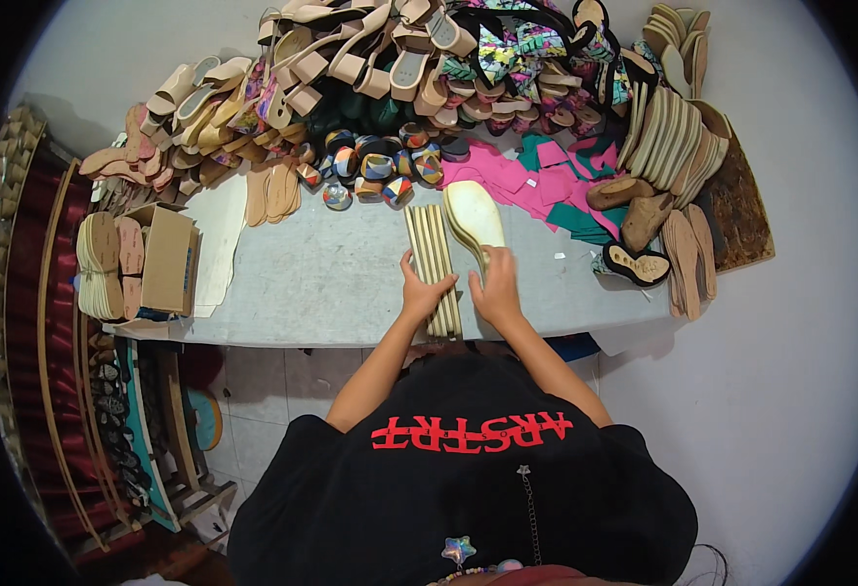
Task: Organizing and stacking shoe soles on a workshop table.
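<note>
On the grey worktable in front of me stands a row of cream-and-brown striped shoe soles, set on edge. My left hand is closed around its near part, thumb on the right side and fingers on the left. Just to the right, a second stack of shoe soles lies tilted with a pale, smooth face upward. My right hand grips the narrow near end of that stack; part of this end is hidden by the fingers. A small gap separates the two hands.
Heaped sandals line the back. Multicoloured shoe uppers sit before them, beside pink fabric pieces. Wooden shoe lasts and insoles lie right. A cardboard box stands left, near the table's front edge.
</note>
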